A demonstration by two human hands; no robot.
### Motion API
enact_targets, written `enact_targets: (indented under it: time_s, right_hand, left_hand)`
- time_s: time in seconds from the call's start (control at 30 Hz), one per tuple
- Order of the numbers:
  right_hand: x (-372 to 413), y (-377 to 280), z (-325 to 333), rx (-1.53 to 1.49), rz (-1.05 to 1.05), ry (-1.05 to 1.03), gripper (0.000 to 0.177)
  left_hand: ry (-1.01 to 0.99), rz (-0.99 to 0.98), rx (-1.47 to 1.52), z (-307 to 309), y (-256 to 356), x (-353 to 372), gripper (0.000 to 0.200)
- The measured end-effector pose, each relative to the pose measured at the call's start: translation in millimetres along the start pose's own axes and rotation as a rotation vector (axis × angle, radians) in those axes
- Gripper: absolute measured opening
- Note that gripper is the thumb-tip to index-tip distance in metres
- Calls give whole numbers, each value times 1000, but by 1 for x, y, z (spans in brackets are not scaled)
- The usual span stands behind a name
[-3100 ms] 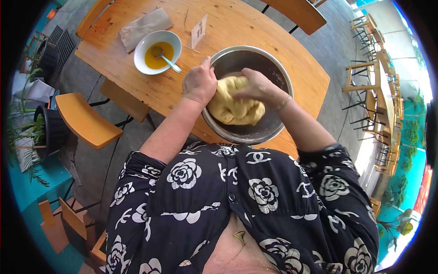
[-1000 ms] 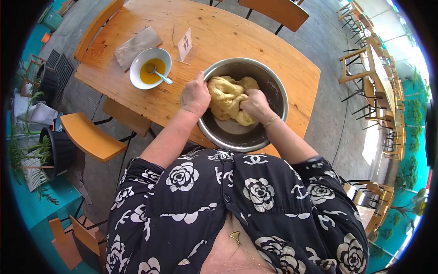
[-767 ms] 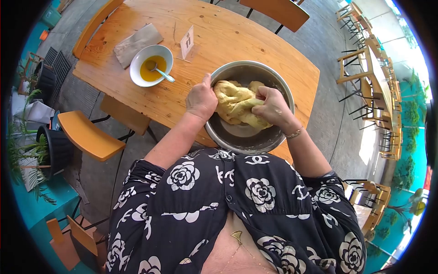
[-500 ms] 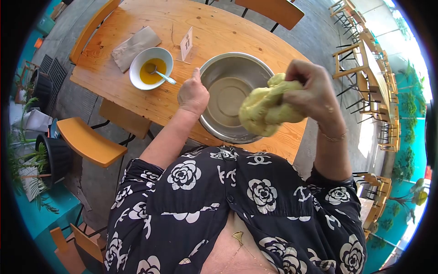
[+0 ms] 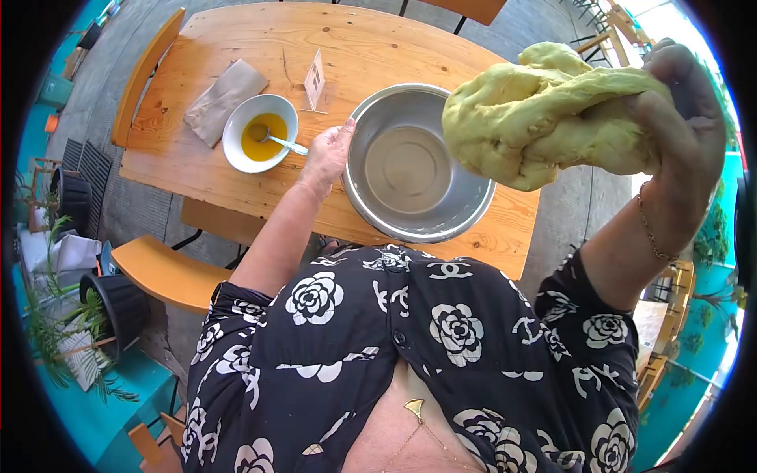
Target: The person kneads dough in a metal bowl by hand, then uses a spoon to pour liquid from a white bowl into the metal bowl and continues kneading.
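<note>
Raised high at the right, my right hand (image 5: 682, 118) grips one end of a lump of pale yellow dough (image 5: 544, 118). The dough hangs out to the left, above and beyond the right rim of a wide steel bowl (image 5: 355, 185). Only a thin residue shows inside that bowl. My left hand (image 5: 329, 155) is closed on the bowl's left rim, thumb towards the far side. Just left of this hand stands a white bowl (image 5: 231, 142) with yellow liquid (image 5: 260, 150) and a spoon (image 5: 285, 144), whose handle reaches over the rim.
A folded brown paper (image 5: 225, 102) lies behind the white bowl on the wooden table (image 5: 197, 181). A small sign on a clear stand (image 5: 314, 81) is beyond the steel bowl. Chairs (image 5: 169, 272) stand around the table, with potted plants (image 5: 114, 307) at the left.
My right hand has swung up and to the right, lifting the dough away from the steel bowl, and the dough has stretched longer. My left hand stays at the bowl's left rim.
</note>
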State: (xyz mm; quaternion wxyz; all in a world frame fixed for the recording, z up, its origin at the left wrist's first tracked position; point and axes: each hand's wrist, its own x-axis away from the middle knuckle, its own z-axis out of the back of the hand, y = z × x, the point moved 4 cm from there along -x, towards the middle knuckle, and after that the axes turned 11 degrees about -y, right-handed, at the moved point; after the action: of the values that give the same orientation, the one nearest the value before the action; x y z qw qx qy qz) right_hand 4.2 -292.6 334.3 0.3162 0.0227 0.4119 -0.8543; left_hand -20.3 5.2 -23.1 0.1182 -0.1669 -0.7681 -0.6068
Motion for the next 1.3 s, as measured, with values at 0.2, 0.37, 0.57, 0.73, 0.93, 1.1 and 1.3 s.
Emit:
enact_targets:
  time_s: [0.2, 0.37, 0.57, 0.73, 0.93, 1.1, 1.3]
  right_hand:
    - [-7, 102, -193, 46, -654, -429, 19]
    - [2, 168, -308, 270, -610, -608, 24]
    - [4, 154, -250, -342, -676, -628, 34]
    - [32, 172, -189, -213, -912, -223, 33]
    - [41, 245, -235, -352, -1057, -12, 55]
    - [21, 158, -253, 441, -718, -329, 57]
    - [69, 67, -258, 372, -539, -611, 46]
  left_hand:
    - [65, -22, -248, -2, 5, -6, 47]
    - [54, -62, -452, -4, 9, -2, 47]
    - [66, -254, -590, 6, 15, 5, 53]
    - [111, -375, -813, -5, 50, 3, 57]
    - [-52, -301, -861, -18, 51, -67, 52]
    - [34, -197, -892, -16, 41, -74, 39]
    - [33, -209, -817, -15, 41, -69, 37]
